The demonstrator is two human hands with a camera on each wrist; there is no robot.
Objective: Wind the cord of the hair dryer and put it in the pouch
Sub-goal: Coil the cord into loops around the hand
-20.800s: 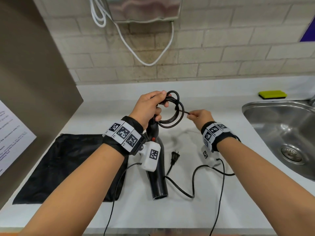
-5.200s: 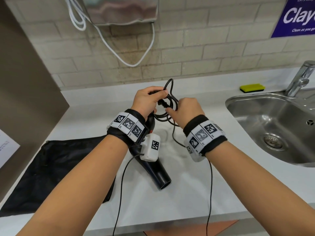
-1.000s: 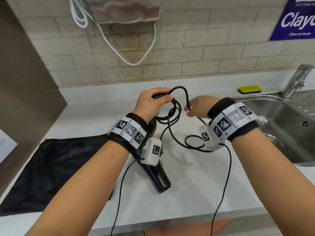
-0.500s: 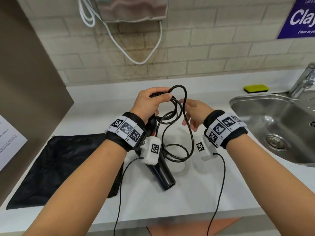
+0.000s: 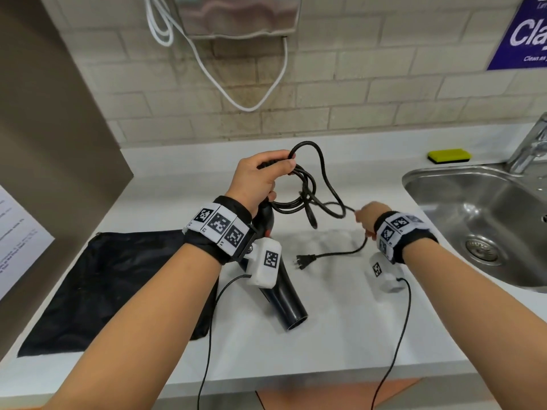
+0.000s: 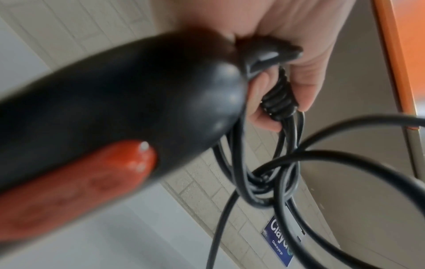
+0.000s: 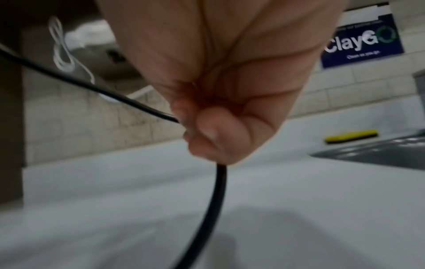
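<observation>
A black hair dryer with a red switch hangs nozzle-down over the white counter. My left hand grips its handle end together with loose coils of the black cord; the ribbed strain relief lies under my fingers. Further right and lower, my right hand pinches the cord in curled fingers. From there the tail runs down to the plug, which lies on the counter. The black pouch lies flat at the left, partly under my left forearm.
A steel sink with a tap is at the right, a yellow sponge behind it. A brown panel stands at the left. A white cable hangs on the brick wall. The counter edge is near me.
My right hand has moved down and right along the cord, drawing out the hanging loops. The plug end now lies on the counter. My left hand keeps its grip.
</observation>
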